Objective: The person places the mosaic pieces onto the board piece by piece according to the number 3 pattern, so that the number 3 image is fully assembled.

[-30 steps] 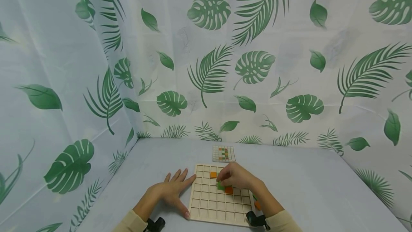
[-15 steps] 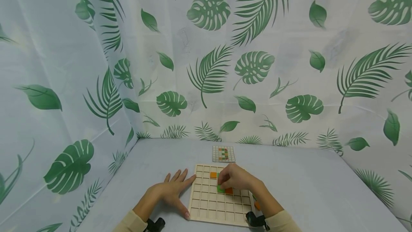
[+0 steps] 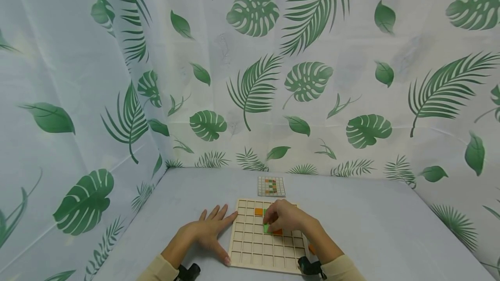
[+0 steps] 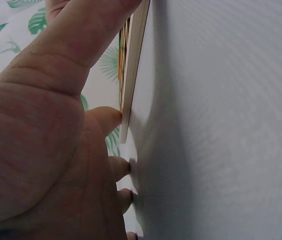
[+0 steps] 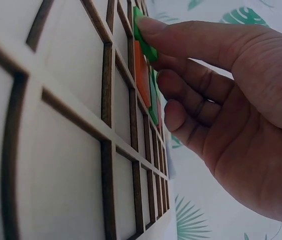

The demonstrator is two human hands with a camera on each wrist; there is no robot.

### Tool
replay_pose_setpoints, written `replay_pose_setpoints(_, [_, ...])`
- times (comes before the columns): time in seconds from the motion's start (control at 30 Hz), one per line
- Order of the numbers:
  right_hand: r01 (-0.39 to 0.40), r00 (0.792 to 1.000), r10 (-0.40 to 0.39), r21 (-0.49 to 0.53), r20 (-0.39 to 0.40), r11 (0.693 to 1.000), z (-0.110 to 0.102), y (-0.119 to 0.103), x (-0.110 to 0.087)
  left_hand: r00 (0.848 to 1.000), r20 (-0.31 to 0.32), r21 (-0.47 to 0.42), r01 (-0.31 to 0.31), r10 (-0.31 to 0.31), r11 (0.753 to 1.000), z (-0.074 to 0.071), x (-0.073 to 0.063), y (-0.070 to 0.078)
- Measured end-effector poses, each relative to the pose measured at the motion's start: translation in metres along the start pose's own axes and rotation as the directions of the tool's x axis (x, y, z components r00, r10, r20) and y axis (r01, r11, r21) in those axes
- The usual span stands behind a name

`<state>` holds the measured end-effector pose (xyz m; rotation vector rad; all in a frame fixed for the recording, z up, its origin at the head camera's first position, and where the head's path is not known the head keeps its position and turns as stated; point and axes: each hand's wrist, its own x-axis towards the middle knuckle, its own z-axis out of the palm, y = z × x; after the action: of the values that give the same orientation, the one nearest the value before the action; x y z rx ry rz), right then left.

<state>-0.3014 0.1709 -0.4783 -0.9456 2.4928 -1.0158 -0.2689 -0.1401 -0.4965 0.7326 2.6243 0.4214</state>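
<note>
A light wooden grid board (image 3: pixel 258 248) lies on the table. My right hand (image 3: pixel 287 217) is over its upper middle, pinching a green square tile (image 5: pixel 142 37) that stands slightly tilted against the grid, with the thumb on its face. An orange-red tile (image 5: pixel 141 67) sits in a cell beside it. Farther along are another green tile (image 5: pixel 153 97) and a reddish one, partly hidden. Toward the back of the board sits an orange tile (image 3: pixel 258 212). My left hand (image 3: pixel 208 231) is spread at the board's left edge, its thumb and index finger touching the side.
Behind the board lies a small card (image 3: pixel 262 187) printed with a grid of coloured squares. A loose orange tile (image 3: pixel 311 249) shows at the board's right side, partly covered by my right forearm. Leaf-patterned cloth (image 3: pixel 242 94) hangs at the back and left of the table.
My right hand has shifted slightly and keeps its fingers at the green tile, while more green shows behind its fingertips. My left hand stays put at the board's edge.
</note>
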Motion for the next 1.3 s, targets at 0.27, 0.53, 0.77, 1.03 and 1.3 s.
replay_pose_setpoints(0.27, [-0.006, 1.0, 0.006, -0.023, 0.001, 1.0, 0.001, 0.001, 0.0, 1.0, -0.005, 0.011, 0.01, -0.01, 1.0, 0.0, 0.0, 0.001])
replay_pose_setpoints(0.53, [-0.012, 1.0, 0.013, -0.04, 0.012, 0.999, 0.001, 0.003, 0.001, 1.0, -0.002, 0.005, 0.011, -0.011, 1.0, 0.0, 0.001, 0.0])
replay_pose_setpoints(0.77, [0.008, 1.0, -0.008, -0.044, 0.006, 0.999, -0.001, 0.004, 0.0, 1.0, -0.003, 0.012, 0.009, -0.009, 1.0, 0.001, 0.001, 0.0])
replay_pose_setpoints(1.03, [0.032, 0.997, -0.036, -0.069, -0.063, 0.997, -0.01, 0.006, -0.004, 1.0, -0.002, 0.006, 0.012, -0.012, 1.0, -0.002, 0.001, 0.001])
replay_pose_setpoints(1.3, [0.019, 0.993, -0.03, -0.092, -0.114, 0.996, -0.025, 0.012, -0.015, 1.0, -0.001, 0.006, 0.009, -0.009, 1.0, 0.0, 0.002, -0.001])
